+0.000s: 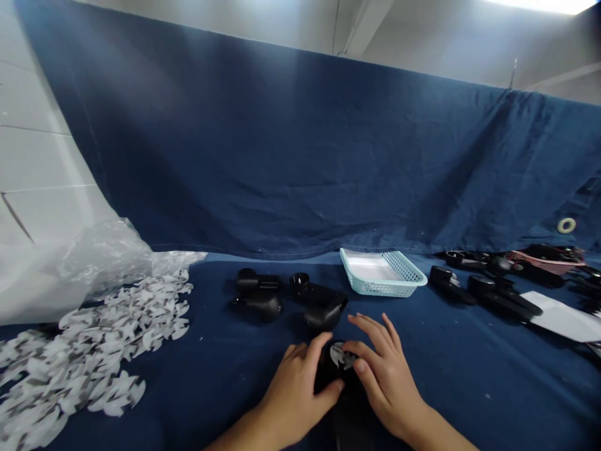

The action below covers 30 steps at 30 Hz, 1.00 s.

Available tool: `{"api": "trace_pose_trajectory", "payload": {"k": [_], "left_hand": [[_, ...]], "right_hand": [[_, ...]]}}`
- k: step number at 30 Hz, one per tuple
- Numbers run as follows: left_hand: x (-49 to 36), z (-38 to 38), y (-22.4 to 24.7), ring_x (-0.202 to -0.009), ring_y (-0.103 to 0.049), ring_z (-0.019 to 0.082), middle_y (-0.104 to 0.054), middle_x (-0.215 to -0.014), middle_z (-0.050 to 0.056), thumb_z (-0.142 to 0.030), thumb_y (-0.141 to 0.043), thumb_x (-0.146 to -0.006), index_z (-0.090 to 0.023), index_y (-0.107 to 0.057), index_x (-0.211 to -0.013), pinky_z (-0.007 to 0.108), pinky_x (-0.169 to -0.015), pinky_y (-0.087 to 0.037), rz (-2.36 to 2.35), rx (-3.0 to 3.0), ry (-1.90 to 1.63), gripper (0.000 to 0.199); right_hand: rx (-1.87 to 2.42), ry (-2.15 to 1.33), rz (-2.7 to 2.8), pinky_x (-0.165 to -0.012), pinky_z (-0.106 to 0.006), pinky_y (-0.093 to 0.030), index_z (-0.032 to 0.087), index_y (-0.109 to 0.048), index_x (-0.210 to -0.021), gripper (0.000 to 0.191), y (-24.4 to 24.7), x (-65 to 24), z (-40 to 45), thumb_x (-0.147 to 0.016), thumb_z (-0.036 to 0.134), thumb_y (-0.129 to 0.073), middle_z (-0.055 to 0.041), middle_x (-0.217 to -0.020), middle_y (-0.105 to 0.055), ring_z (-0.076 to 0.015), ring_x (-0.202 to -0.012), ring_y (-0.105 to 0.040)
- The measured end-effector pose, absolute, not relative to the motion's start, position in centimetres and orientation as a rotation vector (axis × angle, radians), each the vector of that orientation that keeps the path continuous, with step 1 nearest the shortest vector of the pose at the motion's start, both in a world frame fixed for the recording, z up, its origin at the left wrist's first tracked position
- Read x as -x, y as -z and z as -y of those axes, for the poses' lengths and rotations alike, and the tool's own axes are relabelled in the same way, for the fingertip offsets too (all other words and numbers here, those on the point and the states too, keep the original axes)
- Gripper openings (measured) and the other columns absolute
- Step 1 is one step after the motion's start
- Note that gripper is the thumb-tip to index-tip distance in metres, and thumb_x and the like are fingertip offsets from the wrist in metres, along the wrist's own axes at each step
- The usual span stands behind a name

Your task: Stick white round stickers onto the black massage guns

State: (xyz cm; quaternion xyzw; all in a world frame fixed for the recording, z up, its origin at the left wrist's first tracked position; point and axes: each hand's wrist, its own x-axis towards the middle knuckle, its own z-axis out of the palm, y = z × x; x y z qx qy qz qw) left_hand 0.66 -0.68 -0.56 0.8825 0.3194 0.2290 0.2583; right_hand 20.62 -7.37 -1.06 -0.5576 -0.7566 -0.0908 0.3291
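My left hand (300,391) curls its thumb and fingers around the round end of a black plastic housing (350,413), whose straight part runs down toward me. Inside that round opening sits a small whitish fan blade (337,354). The thumb and index finger of my right hand (387,379) pinch at the right edge of the blade, while the other fingers stay spread. Just beyond my hands lie more black housing parts, one with a ring-shaped end (312,291) and a wide hollow piece (325,313). My palms hide much of the held housing.
A heap of whitish fan blades (89,351) spreads on the left, beside clear plastic wrap (106,257). Farther back stands a light blue basket (387,288). On the right are black parts (502,297), a white sheet (568,316) and a pink basket (547,263). A blue curtain (282,144) hangs behind.
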Motion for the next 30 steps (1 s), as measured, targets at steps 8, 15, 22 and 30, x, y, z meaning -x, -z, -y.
{"api": "trace_pose_trajectory", "payload": {"k": [8, 15, 22, 30], "left_hand": [[-0.6, 0.8, 0.2, -0.115, -0.057, 0.031, -0.064, -0.129, 0.006, -0.024, -0.067, -0.084, -0.023, -0.039, -0.143, 0.05, -0.103, -0.042, -0.879, -2.389, -0.585, 0.066], [-0.7, 0.8, 0.3, -0.115, -0.058, 0.03, -0.063, -0.13, 0.007, -0.022, -0.067, -0.083, -0.023, -0.038, -0.142, 0.048, -0.102, -0.043, -0.865, -2.382, -0.602, 0.066], [-0.7, 0.6, 0.6, -0.117, -0.058, 0.031, -0.064, -0.129, 0.009, -0.022, -0.064, -0.085, -0.022, -0.037, -0.142, 0.049, -0.103, -0.042, -0.849, -2.404, -0.619, 0.064], [-0.7, 0.6, 0.8, -0.116, -0.057, 0.031, -0.063, -0.131, 0.007, -0.025, -0.065, -0.085, -0.026, -0.036, -0.143, 0.05, -0.103, -0.042, -0.864, -2.404, -0.629, 0.065]], "right_hand": [[1.349, -0.353, 1.589, -0.104, -0.051, -0.042, 0.031, -0.068, -0.098, 0.039, 2.4, -20.4, 7.3, -0.101, 0.049, -0.034, -0.0046, -0.137, -0.051, -0.0285, -0.127, -0.049], [1.292, -0.432, 1.586, -0.109, -0.047, -0.04, 0.032, -0.07, -0.101, 0.04, 2.8, -19.7, 7.9, -0.102, 0.048, -0.033, -0.0038, -0.137, -0.05, -0.0273, -0.129, -0.048], [1.413, -0.072, 1.856, -0.106, -0.062, -0.033, 0.036, -0.058, -0.121, 0.028, 2.0, -19.5, 7.4, -0.102, 0.039, -0.037, -0.0043, -0.148, -0.038, -0.0323, -0.134, -0.037], [1.422, -0.202, 1.669, -0.105, -0.057, -0.033, 0.031, -0.061, -0.102, 0.026, 2.3, -19.6, 7.4, -0.103, 0.038, -0.036, -0.0044, -0.14, -0.045, -0.0296, -0.132, -0.039]]}}
